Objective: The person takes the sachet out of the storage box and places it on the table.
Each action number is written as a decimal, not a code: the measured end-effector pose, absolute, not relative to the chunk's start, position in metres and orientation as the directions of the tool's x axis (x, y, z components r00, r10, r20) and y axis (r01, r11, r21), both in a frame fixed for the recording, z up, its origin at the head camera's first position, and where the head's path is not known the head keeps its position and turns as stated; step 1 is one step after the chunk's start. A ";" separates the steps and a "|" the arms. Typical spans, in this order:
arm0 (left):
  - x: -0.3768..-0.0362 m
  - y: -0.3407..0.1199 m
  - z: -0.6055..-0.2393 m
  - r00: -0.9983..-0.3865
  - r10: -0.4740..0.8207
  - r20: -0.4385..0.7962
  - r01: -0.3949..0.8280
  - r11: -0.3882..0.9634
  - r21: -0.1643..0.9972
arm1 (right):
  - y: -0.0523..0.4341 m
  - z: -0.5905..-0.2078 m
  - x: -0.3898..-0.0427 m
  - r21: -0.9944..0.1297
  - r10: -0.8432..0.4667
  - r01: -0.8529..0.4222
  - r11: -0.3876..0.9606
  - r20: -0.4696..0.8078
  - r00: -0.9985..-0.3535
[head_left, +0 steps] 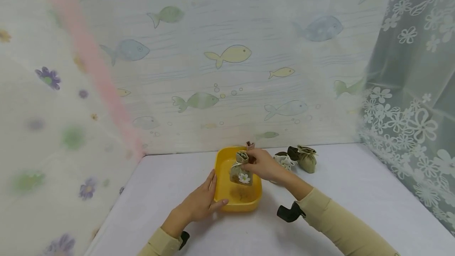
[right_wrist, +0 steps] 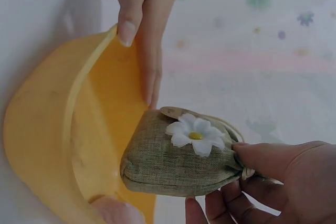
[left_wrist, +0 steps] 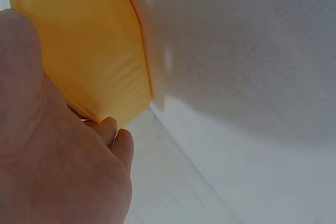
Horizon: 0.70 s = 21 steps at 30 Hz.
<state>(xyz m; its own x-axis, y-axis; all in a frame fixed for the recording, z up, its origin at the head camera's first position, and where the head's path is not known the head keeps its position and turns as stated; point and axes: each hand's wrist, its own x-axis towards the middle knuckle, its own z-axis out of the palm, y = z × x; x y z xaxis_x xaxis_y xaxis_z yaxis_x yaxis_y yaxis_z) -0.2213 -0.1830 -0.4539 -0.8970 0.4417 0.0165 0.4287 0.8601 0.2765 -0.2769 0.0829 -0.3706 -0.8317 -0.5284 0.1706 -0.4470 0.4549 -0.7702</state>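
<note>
With thumb and fingertips, my right hand (head_left: 264, 165) pinches the gathered neck of a small green drawstring pouch (right_wrist: 173, 158). A white cloth flower with a yellow centre decorates the pouch, and it hangs over the yellow plastic basin (head_left: 220, 185). My left hand (head_left: 199, 202) holds the basin's near left corner, thumb over the rim and fingers along the outer side wall. At the basin's back right, the pink top of another pouch (head_left: 250, 144) shows, the rest hidden by my right hand. Pink cloth (right_wrist: 116, 211) also shows inside the basin in the right wrist view.
To the right of the basin, behind my right forearm, several pouches sit together: a white one (head_left: 284, 161), a dark one (head_left: 293, 153) and an olive-green one (head_left: 307, 161). A fish-print curtain (head_left: 227, 90) hangs along the back edge of the white table (head_left: 160, 181).
</note>
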 end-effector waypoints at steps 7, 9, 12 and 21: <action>-0.223 -0.182 -0.454 -0.898 0.439 0.010 0.425 0.862 0.276 | 0.100 -0.369 -0.269 -0.733 -0.558 -0.491 0.471 0.184 -0.809; -0.223 -0.183 -0.455 -0.901 0.434 0.011 0.420 0.864 0.278 | 0.104 -0.370 -0.267 -0.743 -0.566 -0.486 0.461 0.176 -0.806; -0.223 -0.183 -0.456 -0.900 0.435 0.023 0.424 0.863 0.273 | 0.111 -0.372 -0.263 -0.761 -0.571 -0.470 0.447 0.162 -0.805; -0.218 -0.182 -0.451 -0.894 0.447 0.042 0.441 0.857 0.267 | 0.137 -0.379 -0.250 -0.751 -0.541 -0.457 0.477 0.159 -0.826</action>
